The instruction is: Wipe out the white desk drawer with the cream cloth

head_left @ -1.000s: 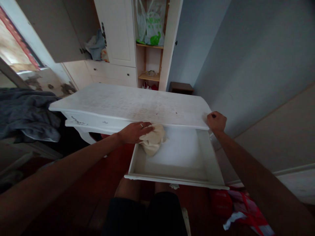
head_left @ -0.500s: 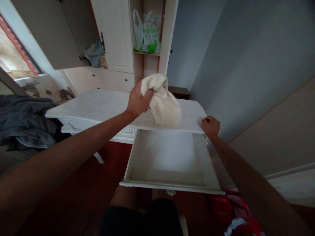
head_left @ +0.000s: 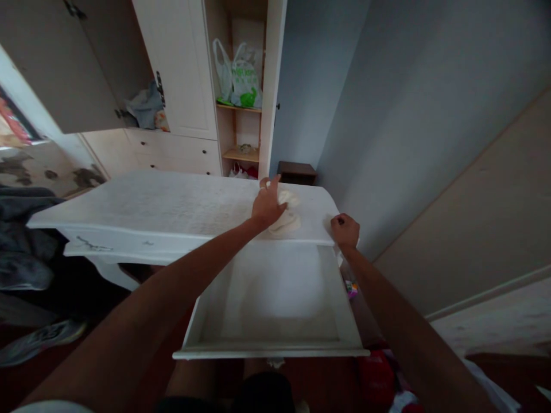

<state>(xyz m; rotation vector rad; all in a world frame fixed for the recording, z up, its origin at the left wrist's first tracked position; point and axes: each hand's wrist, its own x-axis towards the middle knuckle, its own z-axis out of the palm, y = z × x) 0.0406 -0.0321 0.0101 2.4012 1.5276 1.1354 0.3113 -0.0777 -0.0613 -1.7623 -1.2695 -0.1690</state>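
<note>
A cream cloth lies bunched on the white desk top near its right end. My left hand rests on the cloth with fingers partly spread, pressing it down. My right hand is curled on the desk's right front corner, gripping the edge. Below them the white drawer stands pulled far out, and its inside shows nothing.
A white wardrobe stands behind the desk with an open shelf holding plastic bags. A small dark stool is by the grey wall. Dark bedding lies left. A shoe and red packaging lie on the floor.
My left hand took the cloth out of the drawer, raised it, then set it down on the desk top. My right hand stayed on the desk corner.
</note>
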